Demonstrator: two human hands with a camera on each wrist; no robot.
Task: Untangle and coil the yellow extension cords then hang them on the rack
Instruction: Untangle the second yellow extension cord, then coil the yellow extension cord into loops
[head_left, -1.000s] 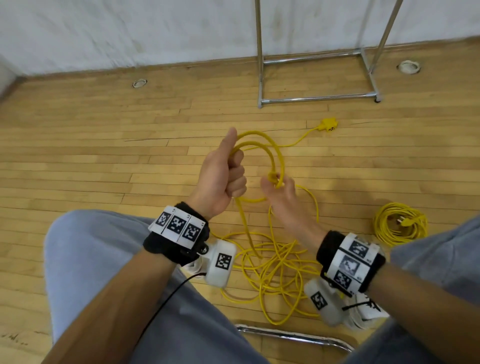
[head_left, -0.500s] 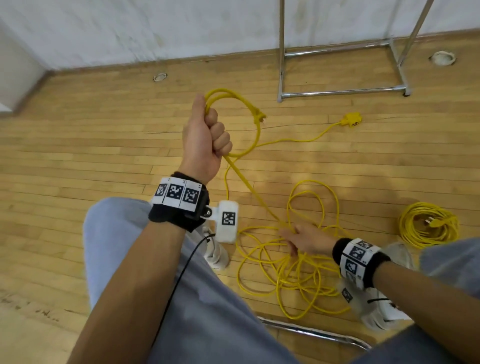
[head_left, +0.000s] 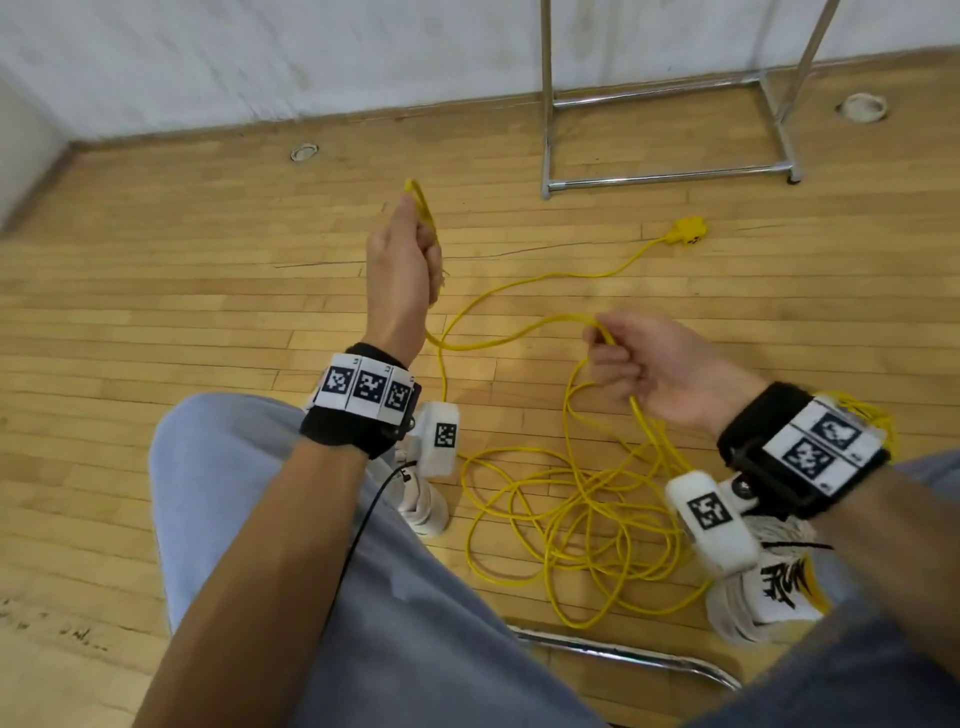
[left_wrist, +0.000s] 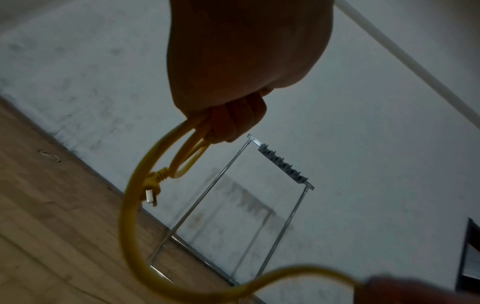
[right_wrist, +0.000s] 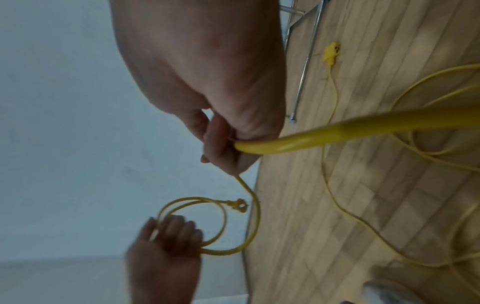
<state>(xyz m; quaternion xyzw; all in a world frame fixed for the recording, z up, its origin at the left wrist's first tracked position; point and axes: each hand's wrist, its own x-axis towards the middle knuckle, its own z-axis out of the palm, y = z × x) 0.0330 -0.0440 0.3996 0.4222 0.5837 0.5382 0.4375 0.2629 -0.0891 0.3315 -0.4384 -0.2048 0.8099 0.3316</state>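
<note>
My left hand (head_left: 405, 260) is raised and grips a small coil of the yellow extension cord (right_wrist: 192, 224), its plug (left_wrist: 152, 190) dangling below the loops. From there the cord (head_left: 519, 332) runs to my right hand (head_left: 634, 364), which pinches it between thumb and curled fingers. Below the right hand the cord drops into a loose tangle (head_left: 571, 519) on the floor between my feet. Its yellow socket end (head_left: 688, 231) lies further off by the rack. The chrome rack (head_left: 670, 179) stands against the wall; its hook bar (left_wrist: 284, 164) shows in the left wrist view.
I sit with my knees (head_left: 249, 467) apart over a wooden floor. A chrome chair bar (head_left: 623, 654) crosses below the tangle. My shoes (head_left: 763, 587) flank the pile. Part of another yellow coil (head_left: 878, 415) peeks from behind my right wrist. Round floor fittings (head_left: 862, 106) lie near the wall.
My right hand has risen from the floor pile with a length of cord pinched in it. The left hand has turned so the coil is seen edge-on.
</note>
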